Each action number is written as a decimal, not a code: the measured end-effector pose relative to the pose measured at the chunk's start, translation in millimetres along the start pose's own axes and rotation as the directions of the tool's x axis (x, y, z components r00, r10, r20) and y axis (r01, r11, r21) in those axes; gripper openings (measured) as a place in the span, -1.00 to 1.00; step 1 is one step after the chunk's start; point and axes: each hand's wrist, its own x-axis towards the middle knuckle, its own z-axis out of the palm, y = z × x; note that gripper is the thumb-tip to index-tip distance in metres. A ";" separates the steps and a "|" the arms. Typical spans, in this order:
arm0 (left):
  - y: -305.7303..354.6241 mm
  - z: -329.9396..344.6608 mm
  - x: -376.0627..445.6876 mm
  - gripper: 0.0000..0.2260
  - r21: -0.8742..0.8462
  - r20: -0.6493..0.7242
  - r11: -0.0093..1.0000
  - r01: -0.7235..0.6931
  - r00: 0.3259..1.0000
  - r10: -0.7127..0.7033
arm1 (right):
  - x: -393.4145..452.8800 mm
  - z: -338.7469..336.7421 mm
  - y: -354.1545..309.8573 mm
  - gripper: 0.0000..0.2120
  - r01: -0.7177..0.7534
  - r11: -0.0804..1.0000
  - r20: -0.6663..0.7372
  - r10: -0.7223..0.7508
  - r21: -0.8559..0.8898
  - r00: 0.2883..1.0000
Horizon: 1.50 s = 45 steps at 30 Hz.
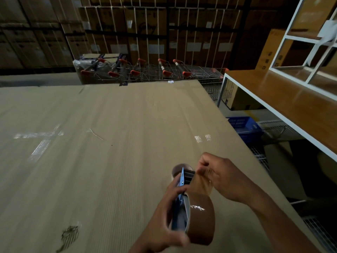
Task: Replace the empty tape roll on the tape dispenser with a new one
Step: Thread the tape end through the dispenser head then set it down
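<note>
A: Brown tape roll (pixel 201 219) sits on the blue tape dispenser (pixel 180 189); the left hand (pixel 164 221) has its grip clenched around the dispenser, over the tabletop's (pixel 91 161) right edge.

B: And the right hand (pixel 221 178)?

A: It pinches the loose tape end by the dispenser's head.

B: Around them?

A: Cardboard covers the tabletop. Shopping carts (pixel 145 72) stand beyond, before stacked boxes (pixel 145 24); a wooden shelf (pixel 291 99) and blue basket (pixel 242 125) stand right.

Blue tape dispenser (pixel 180 187) held up above the cardboard surface, edge-on to camera, nose pointing away. Brown tape roll (pixel 201 218) mounted on it, glossy, full-looking. Tape strip (pixel 199 181) pulled from roll toward the nose (end hidden by fingers).
</note>
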 end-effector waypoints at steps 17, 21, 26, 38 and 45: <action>-33.1 -7.4 -13.1 -0.07 0.055 0.056 0.971 0.233 0.970 -0.236 | 20.4 35.6 17.0 -0.86 -0.134 0.986 0.121 0.122 0.096 0.985; -33.2 -12.3 -8.1 -0.25 -0.078 -0.062 0.957 0.281 0.956 -0.286 | 15.4 28.6 8.5 -0.90 -0.098 0.985 0.183 0.071 0.143 0.980; -42.0 -17.2 -1.2 -0.38 -0.034 -0.040 0.958 0.283 0.958 -0.285 | 13.7 17.2 2.8 -0.92 -0.060 0.989 0.244 0.025 0.138 0.970; -32.6 -22.8 1.1 -0.29 -0.011 0.127 0.972 0.236 0.964 -0.233 | 35.6 -2.1 -8.3 -0.95 -0.009 0.983 0.429 0.088 -0.184 0.899; -21.1 -25.2 4.5 0.10 0.209 0.319 0.971 0.118 0.930 -0.182 | 18.1 -3.4 -14.4 -0.97 0.093 0.927 0.444 0.085 -0.364 0.892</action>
